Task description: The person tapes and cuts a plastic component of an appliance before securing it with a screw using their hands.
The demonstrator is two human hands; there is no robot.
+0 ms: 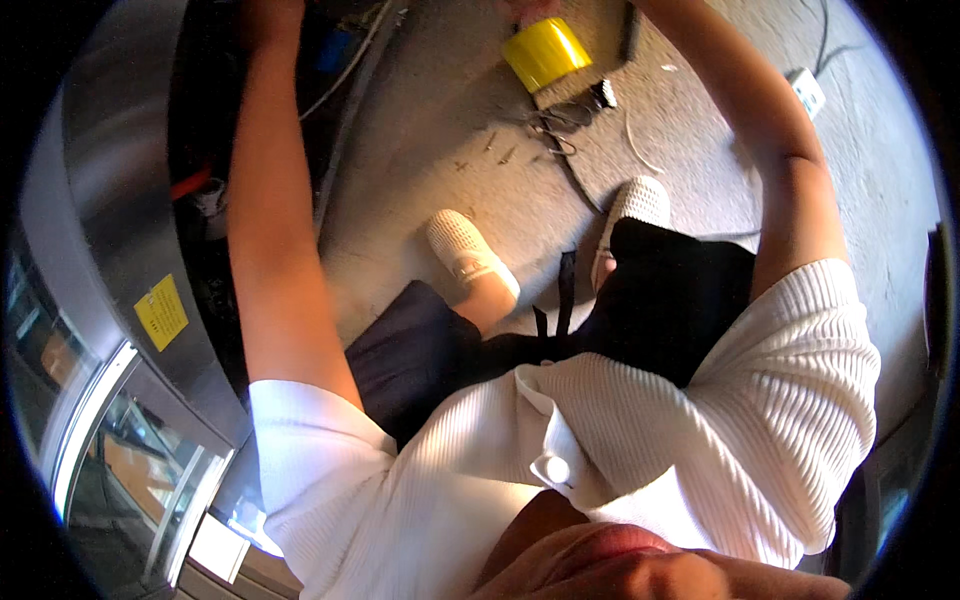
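At the top edge, my right hand [533, 10] shows only in part, with its fingers closed on a wide yellow roll of tape [547, 54]. My right forearm passes out of view beside it. The roll is above the concrete floor, near a small tangle of dark wires [566, 125]. My left arm reaches up along the dark open side of a metal-sided unit [125, 170]. My left hand [270, 16] is in shadow and cut off by the top edge; its fingers are hidden.
A white power strip [806, 92] with cables lies at the upper right. A black cable [578, 180] runs toward my feet in cream clogs [462, 245]. A yellow label [161, 312] is on the metal panel, above a glazed frame [110, 410]. Something red [191, 183] shows inside the dark opening.
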